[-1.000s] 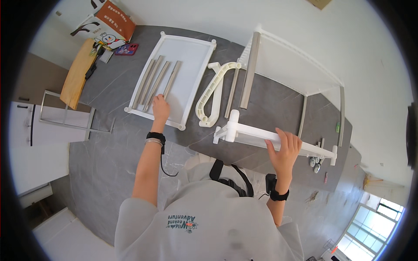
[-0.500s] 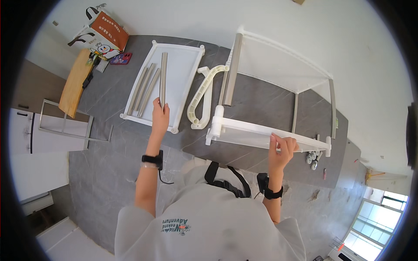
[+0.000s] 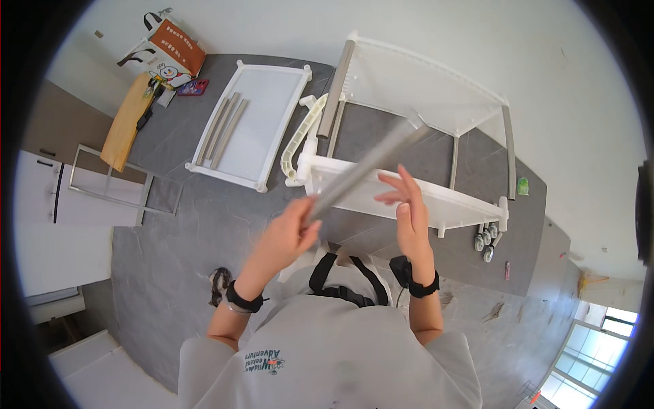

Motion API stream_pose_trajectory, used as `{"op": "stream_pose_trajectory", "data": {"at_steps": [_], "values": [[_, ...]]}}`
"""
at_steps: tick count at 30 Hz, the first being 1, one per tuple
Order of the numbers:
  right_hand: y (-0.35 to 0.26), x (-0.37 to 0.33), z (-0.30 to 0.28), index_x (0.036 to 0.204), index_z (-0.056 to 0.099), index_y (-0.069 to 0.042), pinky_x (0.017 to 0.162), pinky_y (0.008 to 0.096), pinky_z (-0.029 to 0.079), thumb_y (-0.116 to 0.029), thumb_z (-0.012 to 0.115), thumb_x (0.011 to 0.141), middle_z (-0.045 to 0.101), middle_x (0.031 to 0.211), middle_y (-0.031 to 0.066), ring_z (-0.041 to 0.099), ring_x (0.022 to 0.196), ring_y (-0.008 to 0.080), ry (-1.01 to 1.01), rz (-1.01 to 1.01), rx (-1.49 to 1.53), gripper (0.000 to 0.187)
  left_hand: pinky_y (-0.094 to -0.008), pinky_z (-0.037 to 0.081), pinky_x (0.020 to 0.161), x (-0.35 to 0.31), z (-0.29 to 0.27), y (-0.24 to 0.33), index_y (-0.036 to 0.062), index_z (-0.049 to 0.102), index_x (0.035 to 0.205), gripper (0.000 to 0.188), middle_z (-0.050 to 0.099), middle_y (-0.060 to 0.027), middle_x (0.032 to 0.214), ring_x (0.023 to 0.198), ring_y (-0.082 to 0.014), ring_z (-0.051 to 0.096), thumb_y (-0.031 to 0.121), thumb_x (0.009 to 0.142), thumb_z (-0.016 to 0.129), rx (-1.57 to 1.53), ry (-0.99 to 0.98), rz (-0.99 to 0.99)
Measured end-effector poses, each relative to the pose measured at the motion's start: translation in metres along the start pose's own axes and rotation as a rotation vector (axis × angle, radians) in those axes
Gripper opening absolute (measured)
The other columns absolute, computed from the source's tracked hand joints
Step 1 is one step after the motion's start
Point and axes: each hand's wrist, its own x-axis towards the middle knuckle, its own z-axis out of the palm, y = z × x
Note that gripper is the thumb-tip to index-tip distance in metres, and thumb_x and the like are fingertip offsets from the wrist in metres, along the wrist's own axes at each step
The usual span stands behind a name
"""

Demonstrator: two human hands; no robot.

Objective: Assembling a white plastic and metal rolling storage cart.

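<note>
My left hand [image 3: 291, 225] is closed around the lower end of a silver-grey metal tube [image 3: 371, 163]. The tube slants up and right across the near white panel of a half-built shelf rack [image 3: 463, 199], blurred by motion. Open, with its fingers apart, my right hand [image 3: 409, 211] is held in front of that panel, just right of the tube. Upright metal tubes, such as the one at the far left corner [image 3: 335, 92], join the rack's two white panels. Left of the rack lies a flat white shelf panel [image 3: 276, 116] with three loose tubes [image 3: 228, 129] on it.
A cream curved handle [image 3: 293, 146] lies between the panel and rack. Casters [image 3: 486, 238] sit at the table's right. Far left are a printed bag [image 3: 174, 51], a phone [image 3: 194, 87] and a wooden board [image 3: 124, 129]. What looks like a cat [image 3: 219, 283] is on the floor.
My left hand has carried the tube off the flat panel, rightward and toward me, tilting it over the rack. My right hand has left the near panel's edge and opened. The rack has shifted left.
</note>
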Motion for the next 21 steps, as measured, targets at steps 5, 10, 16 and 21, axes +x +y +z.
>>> {"op": "stream_pose_trajectory", "data": {"at_steps": [5,10,16,21], "values": [[0.001,0.0,0.004,0.129,0.029,0.003,0.075,0.0359,0.049,-0.037,0.029,0.096,0.059,0.102,0.0189,0.062,0.082,0.0256,-0.038,0.187,0.349,0.052,-0.037,0.049,0.066,-0.025,0.042,0.0,0.0038,0.043,0.118,0.038,0.058,-0.016,0.095,0.077,-0.0325,0.06,0.013,0.084,0.056,-0.003,-0.224,0.167],[0.004,-0.008,0.011,0.127,0.031,0.0,0.079,0.0356,0.048,-0.033,0.031,0.097,0.06,0.091,0.0149,0.062,0.081,0.0238,-0.097,0.185,0.516,0.045,-0.0369,0.046,0.063,-0.051,0.053,-0.001,0.0023,0.042,0.118,0.038,0.057,-0.0171,0.082,0.071,-0.034,0.058,0.016,0.085,0.054,-0.043,-0.214,0.04],[-0.014,-0.011,0.03,0.123,0.037,-0.002,0.057,0.0298,0.047,-0.035,0.033,0.096,0.05,0.071,0.0067,0.057,0.062,0.0184,-0.066,0.23,0.746,0.043,-0.0385,0.045,0.074,-0.055,0.051,-0.016,0.0031,0.045,0.114,0.029,0.056,-0.0168,0.097,0.089,-0.0335,0.056,0.016,0.088,0.048,0.012,-0.155,0.185],[-0.014,-0.005,0.026,0.113,0.046,-0.002,0.045,0.0204,0.037,-0.023,0.049,0.092,0.046,0.064,0.0019,0.042,0.048,0.0063,-0.048,0.302,0.403,0.03,-0.0366,0.043,0.084,0.001,0.006,-0.033,0.0006,0.048,0.112,0.027,0.053,-0.0171,0.103,0.099,-0.0313,0.053,0.018,0.091,0.045,-0.017,0.191,0.294]]}}
